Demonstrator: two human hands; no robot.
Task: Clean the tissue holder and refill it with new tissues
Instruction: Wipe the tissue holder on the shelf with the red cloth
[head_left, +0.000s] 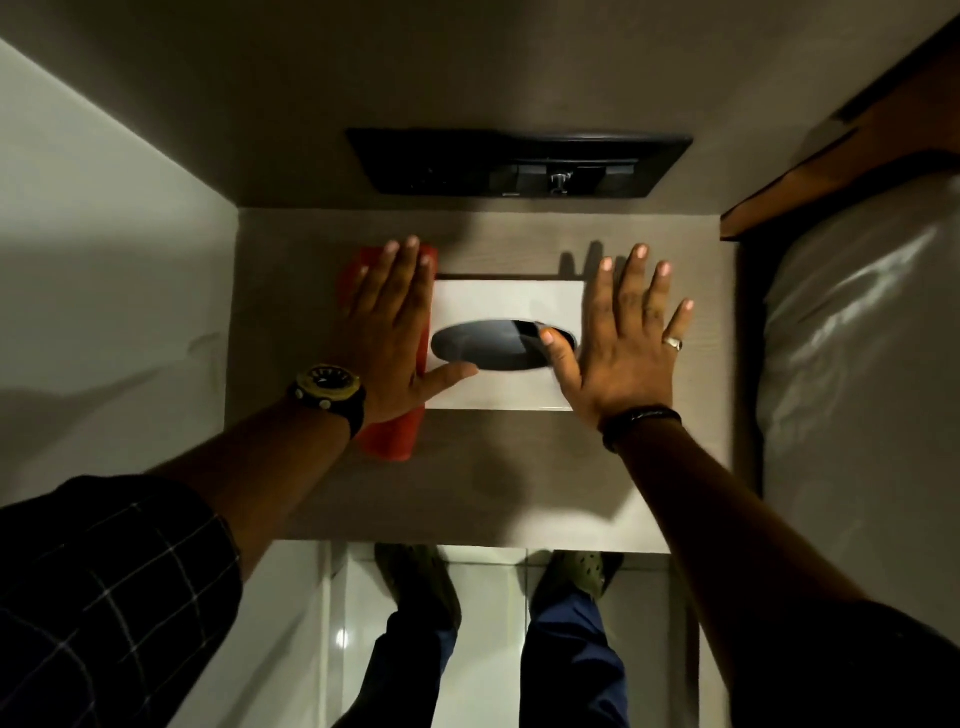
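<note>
The white tissue holder (506, 345) lies flat on the desk (519, 467) between the two hands, its dark oval opening facing up. The left hand (389, 332) is spread wide with straight fingers at the holder's left edge, over a red cloth (387, 436), its thumb reaching the oval. The right hand (618, 343) is likewise flat and wide at the holder's right edge, its thumb at the oval's rim.
</note>
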